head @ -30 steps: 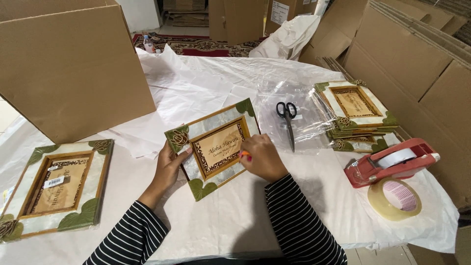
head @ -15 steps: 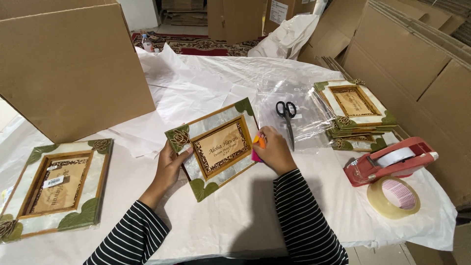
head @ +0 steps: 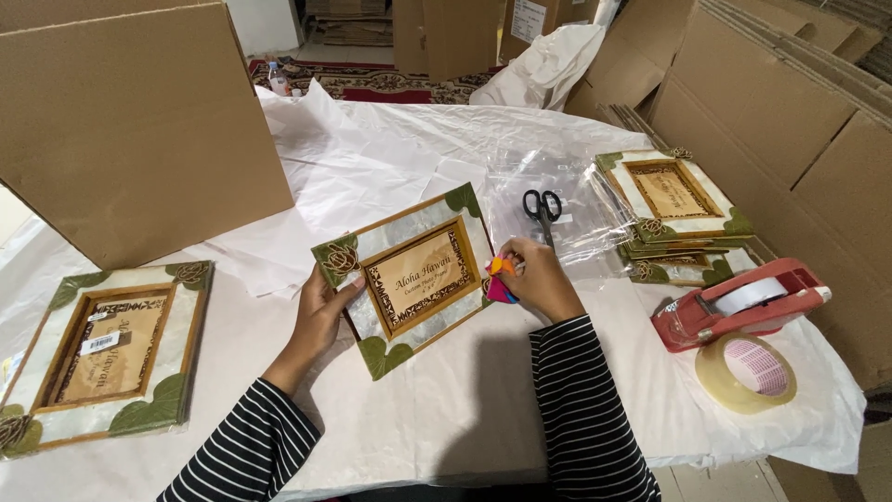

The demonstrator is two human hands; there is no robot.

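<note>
Right hand (head: 539, 279) shifted to frame (head: 409, 274) right edge, left hand (head: 321, 311) opposite

Bare white paper lay open between the held frame (head: 409, 279) and the second frame (head: 107, 349) to the left. A cardboard box (head: 139, 130) walled the far left; scissors (head: 543, 210), stacked frames (head: 674, 200) and tape dispenser (head: 739, 307) crowded the right.

Probably a packing room: cardboard boxes (head: 139, 121), tape dispenser (head: 739, 305), stacked frames (head: 671, 209).
</note>
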